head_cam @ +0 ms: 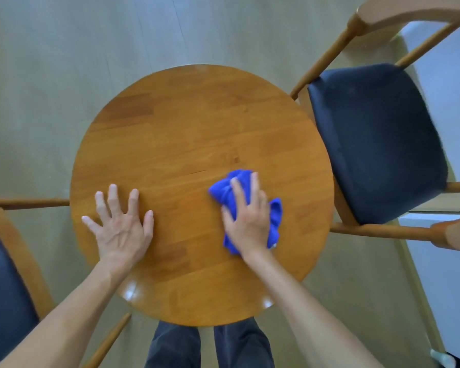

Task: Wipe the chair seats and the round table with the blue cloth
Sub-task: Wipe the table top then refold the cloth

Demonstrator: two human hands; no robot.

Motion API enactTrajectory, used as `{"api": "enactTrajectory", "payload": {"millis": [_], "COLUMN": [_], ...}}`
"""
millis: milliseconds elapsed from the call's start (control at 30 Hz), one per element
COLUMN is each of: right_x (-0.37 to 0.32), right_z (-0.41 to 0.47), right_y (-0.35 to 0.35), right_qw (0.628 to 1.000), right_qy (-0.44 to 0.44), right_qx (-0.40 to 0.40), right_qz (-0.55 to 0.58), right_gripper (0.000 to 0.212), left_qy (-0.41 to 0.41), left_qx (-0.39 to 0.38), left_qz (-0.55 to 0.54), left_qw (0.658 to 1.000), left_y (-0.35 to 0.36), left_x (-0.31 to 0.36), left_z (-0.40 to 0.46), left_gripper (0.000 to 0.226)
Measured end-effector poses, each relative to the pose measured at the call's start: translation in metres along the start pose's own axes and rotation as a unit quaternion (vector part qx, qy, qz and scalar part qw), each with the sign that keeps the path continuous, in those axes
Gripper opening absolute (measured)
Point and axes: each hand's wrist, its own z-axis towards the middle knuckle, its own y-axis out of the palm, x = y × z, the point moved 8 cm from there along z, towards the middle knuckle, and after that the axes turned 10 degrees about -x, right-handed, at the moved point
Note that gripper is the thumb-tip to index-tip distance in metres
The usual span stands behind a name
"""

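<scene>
A round wooden table (pixel 186 134) fills the middle of the view. On its right half lies a bunched blue cloth (pixel 223 191), and my right hand (pixel 247 216) presses down on it with straight, spread fingers. My left hand (pixel 120 224) rests flat on the bare wood at the left, fingers spread. A wooden chair with a dark seat (pixel 375 139) stands to the right of the table. Part of a second dark chair seat (pixel 0 288) shows at the lower left edge.
The floor (pixel 51 75) around the table is pale wood. A white cabinet or wall (pixel 452 107) stands behind the right chair. My legs in dark trousers (pixel 207 346) are at the table's near edge.
</scene>
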Motion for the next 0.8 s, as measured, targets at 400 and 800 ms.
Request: {"api": "enactTrajectory", "payload": {"millis": [400, 800], "right_x": [0.168, -0.129], "right_z": [0.019, 0.170], "right_y": [-0.052, 0.030], "right_qw": [0.956, 0.996], "right_qy": [0.286, -0.046], "right_qx": [0.057, -0.072], "right_qz": [0.019, -0.025], "right_gripper": [0.054, 0.060], "left_qy": [-0.084, -0.093], "left_qx": [-0.082, -0.111], "left_qz": [-0.029, -0.031], "left_qw": [0.993, 0.989], "left_y": [0.014, 0.005], "left_x": [-0.006, 0.000], "left_z": [0.025, 0.024], "left_gripper": [0.084, 0.084]}}
